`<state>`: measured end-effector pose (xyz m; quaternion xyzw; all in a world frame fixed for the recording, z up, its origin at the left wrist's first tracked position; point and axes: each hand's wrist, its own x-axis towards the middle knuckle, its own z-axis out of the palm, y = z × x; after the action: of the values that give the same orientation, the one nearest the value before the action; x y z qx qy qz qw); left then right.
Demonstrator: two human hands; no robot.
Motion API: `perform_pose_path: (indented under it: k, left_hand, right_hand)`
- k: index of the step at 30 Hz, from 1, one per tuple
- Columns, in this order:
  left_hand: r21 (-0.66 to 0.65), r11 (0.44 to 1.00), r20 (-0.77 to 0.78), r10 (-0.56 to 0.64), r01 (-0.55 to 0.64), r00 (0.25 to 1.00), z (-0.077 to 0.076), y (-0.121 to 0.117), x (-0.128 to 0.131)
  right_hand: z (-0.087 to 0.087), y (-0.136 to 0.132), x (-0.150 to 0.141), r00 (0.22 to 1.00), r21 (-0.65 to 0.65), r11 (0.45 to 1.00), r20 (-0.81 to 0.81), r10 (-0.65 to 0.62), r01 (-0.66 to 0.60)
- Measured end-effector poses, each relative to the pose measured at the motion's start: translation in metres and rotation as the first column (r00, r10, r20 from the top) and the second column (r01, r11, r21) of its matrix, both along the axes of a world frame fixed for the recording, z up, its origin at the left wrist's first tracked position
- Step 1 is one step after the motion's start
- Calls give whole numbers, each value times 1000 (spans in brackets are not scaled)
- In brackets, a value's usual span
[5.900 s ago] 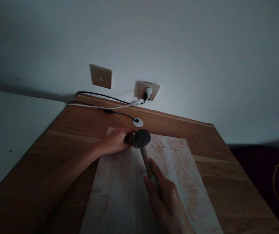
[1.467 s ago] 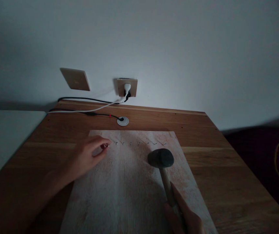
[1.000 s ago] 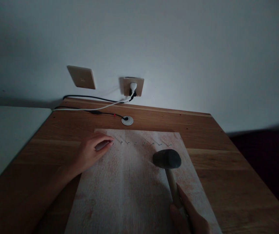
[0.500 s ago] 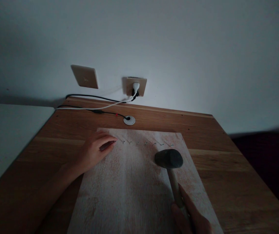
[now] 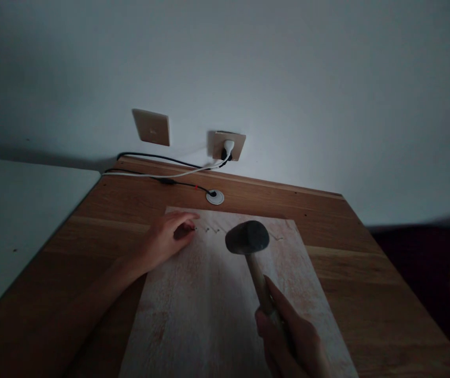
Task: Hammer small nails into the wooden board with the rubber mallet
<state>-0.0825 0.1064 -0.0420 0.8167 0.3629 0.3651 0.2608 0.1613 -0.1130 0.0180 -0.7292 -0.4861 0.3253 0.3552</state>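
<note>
My left hand (image 5: pixel 169 236) is at the far left of the board (image 5: pixel 193 304). Its thumb and a finger close around a small nail (image 5: pixel 196 229), while the index finger arches above them. My right hand (image 5: pixel 288 336) grips the wooden handle of a mallet (image 5: pixel 247 237) with a dark, rounded head. The mallet head is held over the board, to the right of my left hand. Small nails (image 5: pixel 218 230) stand in a row along the board's far edge. The mallet head hides several of them from view.
Under the board is a wooden desk (image 5: pixel 327 262). A black cable passes into a round white grommet (image 5: pixel 215 197) behind the board. White and black cords run to a wall socket (image 5: pixel 238 145); a blank plate (image 5: pixel 152 127) is left of it. A white surface (image 5: pixel 20 220) lies at left.
The mallet has moved left and a little up, toward my left hand. My left index finger has lifted, showing the nail by the fingertips. The view has shifted slightly.
</note>
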Motion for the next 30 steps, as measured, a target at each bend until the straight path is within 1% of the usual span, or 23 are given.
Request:
perform_pose_path:
  k: [3, 6, 7, 10, 13, 17, 20, 24, 27, 30]
  left_hand:
    - [-26, 1000, 20, 4, -3, 1000, -4, 1, -1]
    - [-27, 1000, 32, -3, 4, 999, -8, 2, -1]
    - [-23, 1000, 32, -5, 6, 999, -10, 2, -2]
    - [-13, 1000, 27, 3, -2, 1000, -14, 3, -2]
    - [-32, 999, 35, 10, -8, 999, -15, 3, -2]
    - [-75, 997, 69, 15, -10, 997, -12, 3, -1]
    - [-111, 994, 101, 29, -17, 994, -9, 3, 0]
    - [-157, 987, 115, 40, -21, 993, -7, 3, 0]
    - [-163, 987, 122, 34, -13, 992, -5, 2, 1]
    - [-185, 983, 125, 14, 10, 992, -4, 2, 1]
  right_hand:
    - [2, 23, -17, 995, 31, 996, -34, 90, -89]
    - [1, 46, -29, 969, 59, 971, -79, 236, -232]
    - [0, 52, -32, 960, 62, 963, -85, 267, -262]
    - [-4, 62, -35, 942, 45, 945, -67, 327, -325]
    - [-8, 65, -35, 929, 29, 929, -39, 369, -368]
    - [-7, 64, -39, 941, 50, 942, -40, 335, -333]
    - [-4, 65, -43, 954, 30, 955, -39, 297, -296]
    - [-3, 66, -43, 944, 24, 946, -56, 325, -324]
    - [-1, 63, -43, 961, -35, 962, -55, 270, -273]
    - [2, 57, -43, 966, -71, 968, -118, 230, -239]
